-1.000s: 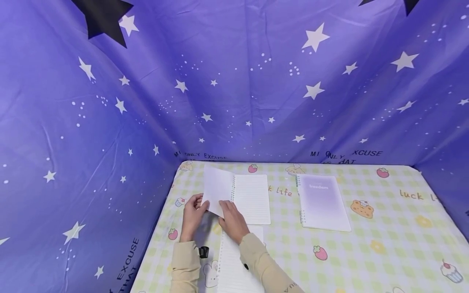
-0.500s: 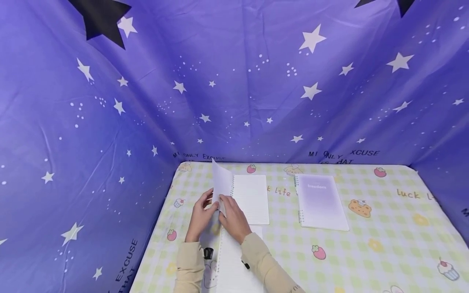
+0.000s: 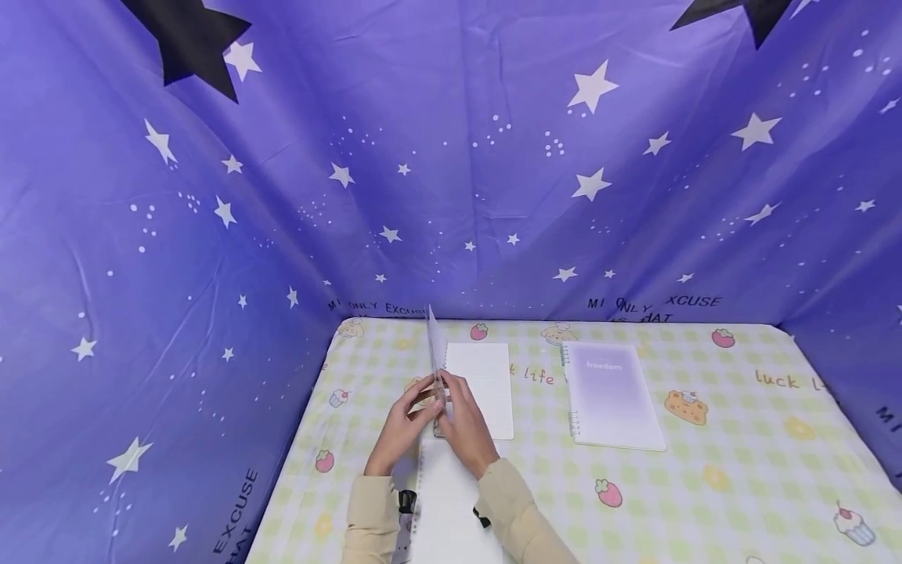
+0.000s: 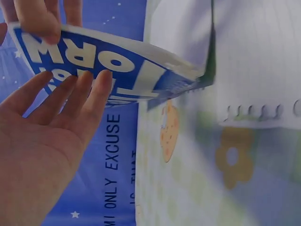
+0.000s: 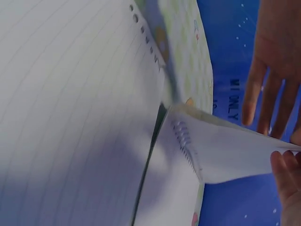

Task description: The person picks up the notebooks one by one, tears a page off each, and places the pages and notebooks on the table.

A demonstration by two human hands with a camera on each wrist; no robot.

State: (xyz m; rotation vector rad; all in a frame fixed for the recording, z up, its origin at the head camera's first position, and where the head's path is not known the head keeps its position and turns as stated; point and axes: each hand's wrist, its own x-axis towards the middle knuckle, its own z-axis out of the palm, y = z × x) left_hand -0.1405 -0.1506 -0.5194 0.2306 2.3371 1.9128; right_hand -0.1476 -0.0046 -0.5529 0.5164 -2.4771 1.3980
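- Lower centre: blue notebook cover [image 4: 124, 70] is raised, pinched by the right hand [image 3: 467, 423].
- Left hand [image 3: 400, 431]: fingers held straight at its blue side.
- Lower right: "freedom" notebook [image 3: 616, 403] is seen.

The upright cover [image 3: 437, 345] stood between the left hand [image 3: 403, 427] and right hand [image 3: 467, 427]; passage lay over the counter [image 3: 539, 423] between the ruled notebook [image 3: 488, 392] and purple notebook [image 3: 615, 403].

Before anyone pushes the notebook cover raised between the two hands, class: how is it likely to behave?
The cover is probably bendy, as it bows in the left wrist view. It is likely light, looking thin edge-on in the head view. Pushed, it would likely swing about the rings along one edge.
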